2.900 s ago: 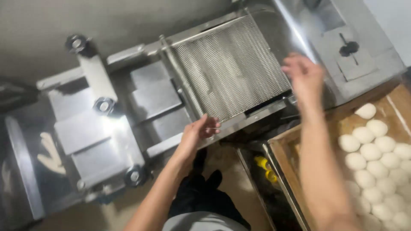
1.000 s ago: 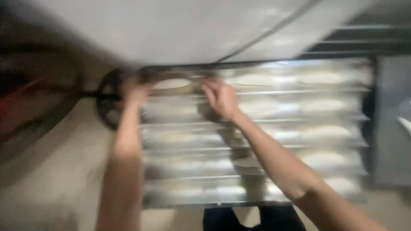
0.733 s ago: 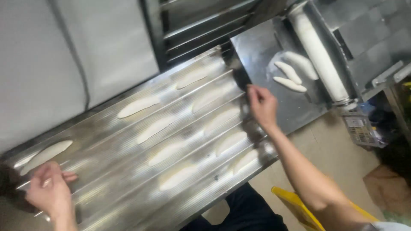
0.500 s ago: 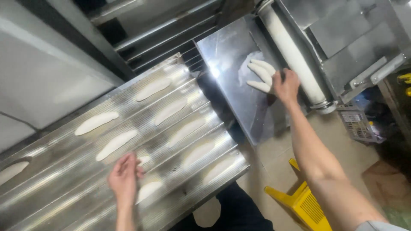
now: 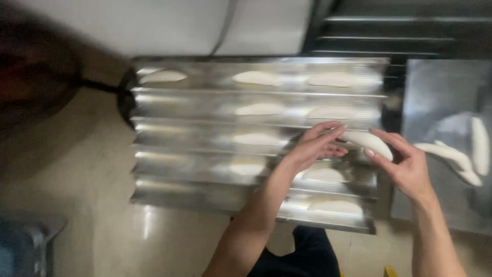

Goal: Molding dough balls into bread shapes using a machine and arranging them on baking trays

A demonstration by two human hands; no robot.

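Note:
A long pale piece of dough (image 5: 366, 142) is held between my left hand (image 5: 315, 146) and my right hand (image 5: 402, 164), just above the right end of a ridged metal baking tray (image 5: 179, 149). Both hands pinch it by the fingertips. The tray's channels hold several shaped dough pieces, such as one at the top (image 5: 256, 78) and one near the front right (image 5: 335, 207). More dough pieces (image 5: 451, 156) lie on a metal plate (image 5: 435, 92) to the right of the tray.
A pale wall panel (image 5: 169, 25) runs behind the tray. Dark rack rails (image 5: 405, 31) sit at the upper right. A dark blurred shape (image 5: 36, 77) fills the upper left. Tan floor (image 5: 72, 195) lies left of and below the tray.
My right hand has left the metal plate with a dough piece and come over the tray's right end. My left hand moved up to meet it. The view swung round.

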